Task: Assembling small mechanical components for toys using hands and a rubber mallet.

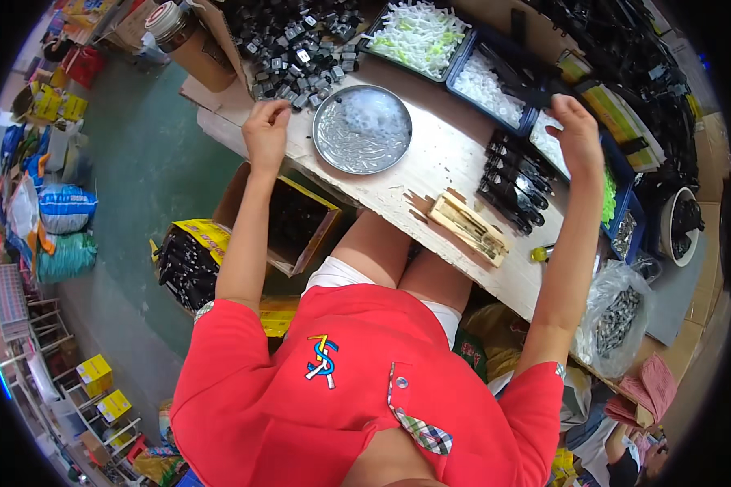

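Observation:
My left hand (266,131) is closed over the table's left edge, its fingers curled together; anything in them is hidden. Just beyond it lies a heap of small black parts with clear tops (302,55). To its right rests a round metal dish (361,150) with whitish, translucent content (372,112). My right hand (577,136) is raised over the blue trays on the right, its fingers bent around the near end of a long black part (512,77). Below that hand, a row of black, handle-like pieces (516,183) lies on the table.
Blue trays hold white and yellow-green strips (418,39), small white pieces (487,85) and green bits (608,199). A cream-coloured fixture (469,229) sits at the table's front edge. Bagged metal parts (619,319) lie at right; a lidded jar (188,47) stands far left; open boxes (288,223) are below.

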Available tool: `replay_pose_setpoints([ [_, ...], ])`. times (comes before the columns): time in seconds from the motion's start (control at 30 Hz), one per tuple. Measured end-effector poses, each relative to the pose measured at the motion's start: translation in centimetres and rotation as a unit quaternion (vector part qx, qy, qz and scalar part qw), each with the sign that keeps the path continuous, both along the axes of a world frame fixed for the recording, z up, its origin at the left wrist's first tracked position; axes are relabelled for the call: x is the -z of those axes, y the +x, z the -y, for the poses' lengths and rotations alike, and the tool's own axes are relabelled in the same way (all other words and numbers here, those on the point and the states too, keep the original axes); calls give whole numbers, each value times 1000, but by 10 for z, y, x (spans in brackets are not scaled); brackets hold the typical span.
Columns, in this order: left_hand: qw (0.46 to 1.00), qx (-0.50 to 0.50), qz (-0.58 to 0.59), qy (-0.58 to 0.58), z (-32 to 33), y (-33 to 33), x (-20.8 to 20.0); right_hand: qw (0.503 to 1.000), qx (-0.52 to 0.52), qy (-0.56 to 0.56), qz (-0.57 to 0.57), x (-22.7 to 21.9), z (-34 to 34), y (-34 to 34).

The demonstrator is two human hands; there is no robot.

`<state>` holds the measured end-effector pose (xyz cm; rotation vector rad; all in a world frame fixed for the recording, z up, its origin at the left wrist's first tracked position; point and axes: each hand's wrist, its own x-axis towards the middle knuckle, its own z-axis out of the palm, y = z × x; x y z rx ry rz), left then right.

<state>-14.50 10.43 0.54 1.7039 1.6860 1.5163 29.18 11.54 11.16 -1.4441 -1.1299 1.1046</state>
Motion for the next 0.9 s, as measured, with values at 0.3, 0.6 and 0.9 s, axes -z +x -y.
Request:
replay_pose_setpoints([
  [0.3, 958, -73, -263, -90, -11, 13, 2, 984, 61, 154, 66, -37, 95, -14],
  [0.6, 918, -40, -394, -2, -10, -3, 18, 840, 16, 194, 507, 53, 182, -99],
  [0.9, 907, -65, -417, -3, -6, -2, 22, 789, -82, 152, 590, 60, 182, -117],
])
